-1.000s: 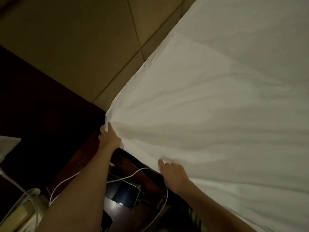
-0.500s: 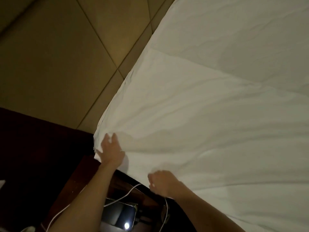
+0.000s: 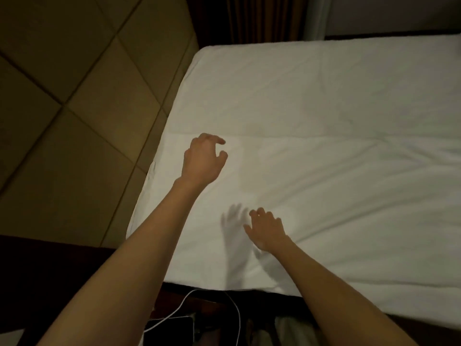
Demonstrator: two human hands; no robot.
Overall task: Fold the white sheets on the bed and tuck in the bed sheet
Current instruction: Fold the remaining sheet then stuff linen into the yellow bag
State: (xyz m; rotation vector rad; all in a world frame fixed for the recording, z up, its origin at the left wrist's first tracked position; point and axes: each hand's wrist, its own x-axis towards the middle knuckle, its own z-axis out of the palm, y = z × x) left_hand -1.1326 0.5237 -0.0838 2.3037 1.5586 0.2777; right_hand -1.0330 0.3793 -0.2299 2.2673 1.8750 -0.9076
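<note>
While the white sheet (image 3: 324, 151) lies spread flat over the bed, both bare hands are above it holding nothing.

Covering the mattress from its near edge to its far one, the sheet fills the right and middle of the view, with soft creases and a straight fold line running across it. The left hand (image 3: 203, 161) is over the sheet near its left edge, fingers loosely curled and apart, gripping nothing. The right hand (image 3: 268, 229) is nearer, low over the sheet, fingers spread and relaxed, its shadow falling just to its left; whether it touches the cloth cannot be told. Left of the bed lies a tiled floor (image 3: 74, 101). Below the near edge, a white cable (image 3: 237, 318) loops beside a dark phone (image 3: 174, 325).
</note>
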